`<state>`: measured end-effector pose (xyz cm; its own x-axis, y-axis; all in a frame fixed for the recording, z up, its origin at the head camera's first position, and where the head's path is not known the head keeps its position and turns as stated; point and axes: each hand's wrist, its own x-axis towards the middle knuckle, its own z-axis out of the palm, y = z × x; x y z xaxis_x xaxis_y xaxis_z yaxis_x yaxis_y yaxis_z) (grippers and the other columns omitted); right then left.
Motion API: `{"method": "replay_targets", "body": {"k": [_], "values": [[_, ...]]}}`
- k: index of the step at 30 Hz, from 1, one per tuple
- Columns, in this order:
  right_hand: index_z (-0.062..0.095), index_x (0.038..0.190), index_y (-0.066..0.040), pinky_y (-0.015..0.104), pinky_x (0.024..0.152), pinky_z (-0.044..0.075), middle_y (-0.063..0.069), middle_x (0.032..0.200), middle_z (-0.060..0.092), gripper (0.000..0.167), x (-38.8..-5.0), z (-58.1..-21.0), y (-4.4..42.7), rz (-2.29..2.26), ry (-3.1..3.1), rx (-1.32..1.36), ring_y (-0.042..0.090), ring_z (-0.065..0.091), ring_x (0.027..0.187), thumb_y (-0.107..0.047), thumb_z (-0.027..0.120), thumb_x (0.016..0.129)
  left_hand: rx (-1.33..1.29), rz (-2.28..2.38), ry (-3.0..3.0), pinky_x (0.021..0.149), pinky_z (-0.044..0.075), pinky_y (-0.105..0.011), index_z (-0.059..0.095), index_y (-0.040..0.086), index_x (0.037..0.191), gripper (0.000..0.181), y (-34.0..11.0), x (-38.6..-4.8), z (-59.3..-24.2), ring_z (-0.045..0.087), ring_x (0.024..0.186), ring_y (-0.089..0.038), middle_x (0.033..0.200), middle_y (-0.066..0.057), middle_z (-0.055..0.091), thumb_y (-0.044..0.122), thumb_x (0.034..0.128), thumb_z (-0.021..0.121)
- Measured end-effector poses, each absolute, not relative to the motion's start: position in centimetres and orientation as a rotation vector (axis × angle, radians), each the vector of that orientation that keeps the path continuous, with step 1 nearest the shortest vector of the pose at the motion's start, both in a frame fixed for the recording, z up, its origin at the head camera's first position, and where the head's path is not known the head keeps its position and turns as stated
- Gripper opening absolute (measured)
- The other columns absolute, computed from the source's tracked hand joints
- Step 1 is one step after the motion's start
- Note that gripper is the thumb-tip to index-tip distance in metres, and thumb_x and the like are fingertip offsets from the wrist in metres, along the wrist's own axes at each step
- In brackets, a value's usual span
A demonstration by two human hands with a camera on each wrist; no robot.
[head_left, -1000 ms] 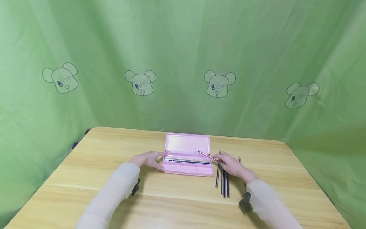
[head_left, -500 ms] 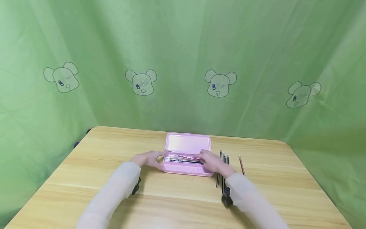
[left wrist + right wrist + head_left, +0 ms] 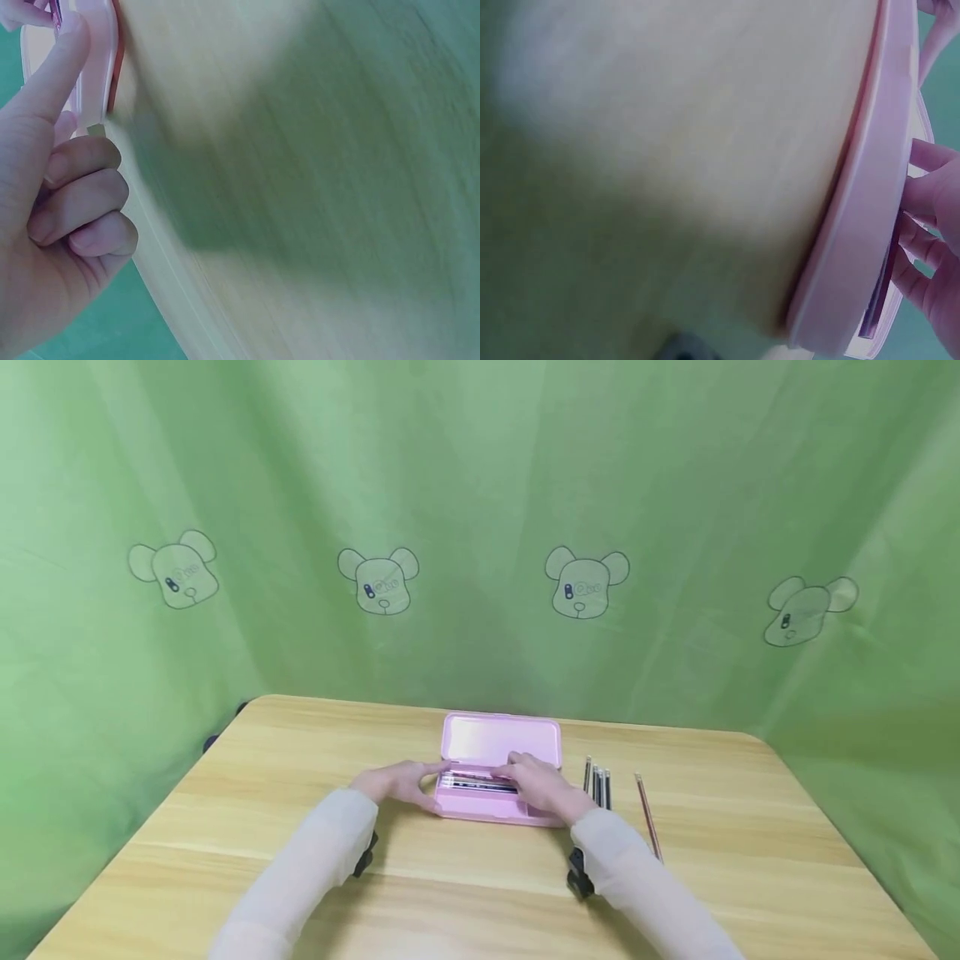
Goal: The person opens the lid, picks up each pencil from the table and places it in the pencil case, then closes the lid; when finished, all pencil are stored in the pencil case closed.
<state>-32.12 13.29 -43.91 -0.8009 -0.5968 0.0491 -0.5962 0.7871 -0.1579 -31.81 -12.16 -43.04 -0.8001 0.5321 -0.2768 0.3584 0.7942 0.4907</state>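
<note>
1. The left hand (image 3: 399, 780) is gripping the near end of the open pencil case (image 3: 476, 808), thumb at the front corner and a straight finger by the hinge; its other fingers (image 3: 84, 201) are curling into the palm.
2. The pencil case is sitting between the two hands on the table (image 3: 450, 893), its lid (image 3: 483, 737) leaning open beyond them.
3. The right hand (image 3: 542, 785) is reaching into the case from its right end, its fingers touching a dark reddish pencil (image 3: 877, 300) there; whether they are pinching it or merely resting on it, I cannot tell.
4. Several inside pencils (image 3: 476, 786) are lying lengthwise in the rear compartment, stretching from beside the left hand to under the right.
5. Just right of the right hand, a group of dark pencils (image 3: 597, 787) is lying on the table; farther right, a lone reddish pencil (image 3: 648, 818) is lying apart.
6. The case is looking light and stiff, probably smooth enough to slide, so bracing its end walls is seeming wiser than pulling the lid.
7. The pencils are looking light, rigid and prone to rolling; mid-shaft is offering the best balanced pinch, sparing the tips.
</note>
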Motion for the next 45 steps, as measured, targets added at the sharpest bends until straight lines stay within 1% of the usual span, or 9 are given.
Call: {"method": "replay_targets", "body": {"k": [4,11,16,20,25,30,34,41,45], "values": [[0.061,0.121,-0.019,0.031,0.071,0.048,-0.001,0.087,0.051,0.048,-32.1,-43.9,13.6,-0.188,2.969,-1.016,0.016,0.05,0.079,0.005,0.056,0.079,0.653,0.598,2.577,0.108,0.026,-0.047,0.026,0.024,0.145,0.087,-11.8,-31.6,-43.1,0.032,0.131,-0.033,0.144,-0.015,0.033,0.037,0.0736,0.073],[0.062,0.119,-0.018,0.027,0.067,0.046,-0.003,0.08,0.05,0.038,-32.0,-43.9,14.3,-0.237,2.929,-1.123,0.011,0.047,0.071,-0.001,0.053,0.087,0.671,0.626,2.568,0.108,0.026,-0.048,0.028,0.021,0.144,0.087,-11.6,-31.4,-43.4,0.032,0.131,-0.034,0.144,-0.017,0.032,0.034,0.0729,0.075],[0.062,0.12,-0.019,0.025,0.064,0.044,-0.005,0.078,0.048,0.04,-32.0,-44.2,14.7,-0.224,2.923,-1.094,0.01,0.045,0.068,0.0,0.052,0.087,0.676,0.644,2.556,0.109,0.025,-0.048,0.027,0.021,0.144,0.087,-11.6,-31.2,-43.6,0.03,0.132,-0.035,0.145,-0.017,0.031,0.035,0.0728,0.075],[0.062,0.12,-0.018,0.028,0.07,0.048,-0.002,0.082,0.053,0.042,-31.9,-44.3,15.0,-0.202,2.946,-1.086,0.013,0.051,0.074,0.003,0.053,0.085,0.674,0.631,2.567,0.108,0.026,-0.048,0.028,0.021,0.144,0.087,-11.6,-31.2,-43.6,0.032,0.131,-0.035,0.144,-0.018,0.032,0.034,0.0724,0.075],[0.062,0.119,-0.016,0.035,0.078,0.051,0.004,0.09,0.059,0.039,-31.7,-44.3,15.0,-0.177,2.962,-1.117,0.02,0.057,0.083,0.001,0.053,0.085,0.65,0.619,2.576,0.108,0.027,-0.047,0.028,0.024,0.144,0.087,-11.7,-31.3,-43.5,0.033,0.13,-0.035,0.144,-0.017,0.033,0.036,0.072,0.075],[0.061,0.119,-0.015,0.041,0.08,0.051,0.011,0.102,0.06,0.04,-31.3,-44.2,14.6,-0.051,2.99,-1.121,0.026,0.058,0.091,0.001,0.056,0.082,0.633,0.624,2.58,0.108,0.027,-0.048,0.029,0.022,0.144,0.087,-11.8,-31.4,-43.5,0.033,0.13,-0.035,0.143,-0.018,0.033,0.036,0.0709,0.076],[0.058,0.122,-0.015,0.047,0.083,0.05,0.017,0.114,0.057,0.042,-31.0,-44.2,14.4,0.016,2.99,-1.085,0.032,0.056,0.1,-0.001,0.054,0.083,0.648,0.639,2.576,0.108,0.027,-0.047,0.029,0.019,0.144,0.087,-11.8,-31.4,-43.5,0.033,0.13,-0.036,0.143,-0.019,0.033,0.035,0.0715,0.076],[0.062,0.117,-0.01,0.042,0.083,0.051,0.012,0.103,0.061,0.04,-31.1,-43.9,14.4,-0.213,2.953,-1.05,0.028,0.058,0.093,0.002,0.055,0.08,0.659,0.616,2.588,0.108,0.027,-0.048,0.03,0.021,0.143,0.085,-11.7,-31.6,-43.3,0.033,0.13,-0.035,0.144,-0.018,0.033,0.034,0.0723,0.075],[0.062,0.116,-0.006,0.041,0.084,0.05,0.012,0.101,0.063,0.035,-31.4,-43.7,14.5,-0.346,2.939,-1.048,0.027,0.06,0.093,0.001,0.054,0.083,0.654,0.607,2.589,0.108,0.027,-0.048,0.03,0.021,0.144,0.085,-11.9,-31.6,-43.0,0.034,0.13,-0.034,0.143,-0.017,0.034,0.033,0.073,0.075]]}}
